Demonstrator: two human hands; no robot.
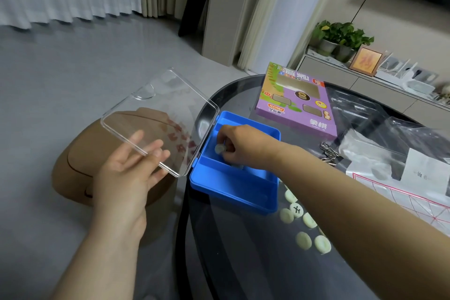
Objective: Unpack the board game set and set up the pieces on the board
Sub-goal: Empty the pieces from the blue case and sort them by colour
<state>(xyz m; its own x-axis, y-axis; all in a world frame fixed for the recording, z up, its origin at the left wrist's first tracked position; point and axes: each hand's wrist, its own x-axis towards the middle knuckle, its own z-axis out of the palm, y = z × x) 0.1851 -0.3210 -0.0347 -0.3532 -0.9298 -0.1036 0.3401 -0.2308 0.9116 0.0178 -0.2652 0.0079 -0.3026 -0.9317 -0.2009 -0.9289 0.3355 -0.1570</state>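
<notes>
A: Why do loose xiangqi pieces (295, 209) lie on the glass table (243, 263), just beside the blue case (233, 192)?

B: Seemingly unloaded there. The left hand (131, 168), fingers straight, props the clear lid (158, 114) back, freeing the right hand (241, 141) to pinch a pale piece (220, 148) inside a compartment.

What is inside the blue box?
The right hand reaches into the blue box and pinches a pale round game piece. Dividers split the box into compartments. The hand covers whatever else lies in the middle one.
</notes>
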